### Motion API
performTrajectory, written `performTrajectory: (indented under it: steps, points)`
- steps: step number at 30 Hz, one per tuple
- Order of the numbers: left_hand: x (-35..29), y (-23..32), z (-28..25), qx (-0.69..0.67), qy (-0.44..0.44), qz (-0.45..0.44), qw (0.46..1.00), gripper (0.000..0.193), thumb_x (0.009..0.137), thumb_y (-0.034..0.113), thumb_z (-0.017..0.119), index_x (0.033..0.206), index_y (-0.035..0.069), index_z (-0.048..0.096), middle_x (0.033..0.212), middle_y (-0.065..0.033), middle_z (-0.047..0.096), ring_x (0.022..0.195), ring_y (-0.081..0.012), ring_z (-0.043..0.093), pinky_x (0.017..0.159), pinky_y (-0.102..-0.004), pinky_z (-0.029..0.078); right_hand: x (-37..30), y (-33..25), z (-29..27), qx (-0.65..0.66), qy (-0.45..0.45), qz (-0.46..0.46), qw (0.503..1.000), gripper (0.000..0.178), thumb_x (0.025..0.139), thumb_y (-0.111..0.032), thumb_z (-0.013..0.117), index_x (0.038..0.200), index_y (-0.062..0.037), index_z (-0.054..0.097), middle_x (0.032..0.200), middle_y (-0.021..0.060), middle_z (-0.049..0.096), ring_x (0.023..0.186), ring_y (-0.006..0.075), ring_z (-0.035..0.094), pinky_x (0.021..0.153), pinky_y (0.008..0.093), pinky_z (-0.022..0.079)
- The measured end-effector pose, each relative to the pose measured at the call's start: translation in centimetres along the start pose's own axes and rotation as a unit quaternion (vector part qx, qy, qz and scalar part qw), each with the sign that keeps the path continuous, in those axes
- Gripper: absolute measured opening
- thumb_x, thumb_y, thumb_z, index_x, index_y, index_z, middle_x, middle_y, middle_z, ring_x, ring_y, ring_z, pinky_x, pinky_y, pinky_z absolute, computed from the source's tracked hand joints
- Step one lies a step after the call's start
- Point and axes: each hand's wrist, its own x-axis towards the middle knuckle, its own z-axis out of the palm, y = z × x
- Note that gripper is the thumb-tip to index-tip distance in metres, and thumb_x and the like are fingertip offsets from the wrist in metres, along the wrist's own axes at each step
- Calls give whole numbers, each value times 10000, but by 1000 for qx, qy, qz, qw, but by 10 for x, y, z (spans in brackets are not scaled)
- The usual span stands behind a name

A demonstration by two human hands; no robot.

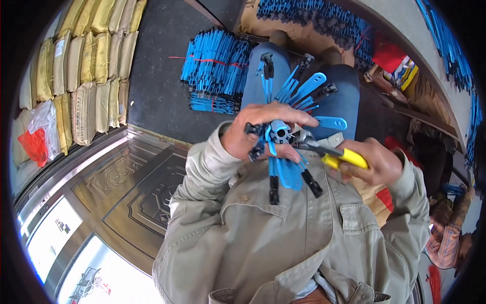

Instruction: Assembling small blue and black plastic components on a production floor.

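My left hand (243,129) is closed around a blue plastic piece (289,175) with a round, notched hub and thin arms fanning out on all sides. Black clips (274,191) sit at the ends of several arms, while others are flat blue paddles with holes. My right hand (379,159) grips a pair of pliers (354,158) by its yellow handles. The metal jaws lie right beside the hub, among the blue arms; whether they touch one, I cannot tell.
Tied bundles of blue sticks (215,61) stand on the dark floor beyond my left knee. Stacked paper sacks (86,101) fill the far left, above a patterned metal door panel (136,187). On the right, a shelf edge (425,66) curves past; a person in a plaid sleeve (445,243) is beside it.
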Motion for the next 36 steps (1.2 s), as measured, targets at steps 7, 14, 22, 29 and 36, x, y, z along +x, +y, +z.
performTrajectory:
  steps: [7,14,22,29,36]
  points:
    - [5,-6,-6,59,-63,85,993,557,516,200,855,1010,46,649,899,-72,665,719,-175,590,688,-294,474,10,-3,-3,265,-72,120,954,608,663,-15,670,1222,8,433,996,179,610,689,252,615,625,306,496]
    - [2,-3,-3,20,-13,23,999,592,501,276,863,989,18,652,897,-93,662,744,-195,595,691,-312,477,-4,-4,3,-84,91,-15,992,561,724,-11,671,1231,3,433,1049,186,597,749,249,617,623,314,498]
    - [3,-8,-5,46,-45,74,995,521,549,206,847,993,35,636,914,-77,652,733,-186,584,689,-293,466,7,28,-9,427,-92,58,898,513,678,21,638,1169,-7,493,1122,149,566,855,285,596,678,315,490]
    - [2,-4,9,75,65,61,993,478,590,143,829,1006,51,613,924,-61,626,734,-178,566,689,-275,446,19,11,24,-295,200,-26,934,324,697,-24,632,1014,-26,564,1070,140,559,760,275,556,707,352,486]
    - [-3,-5,15,86,117,63,987,455,609,128,818,1000,42,603,908,-68,615,737,-181,559,698,-278,440,30,3,4,-355,223,-67,906,290,680,-68,647,961,-31,582,1004,128,553,751,278,526,680,357,449]
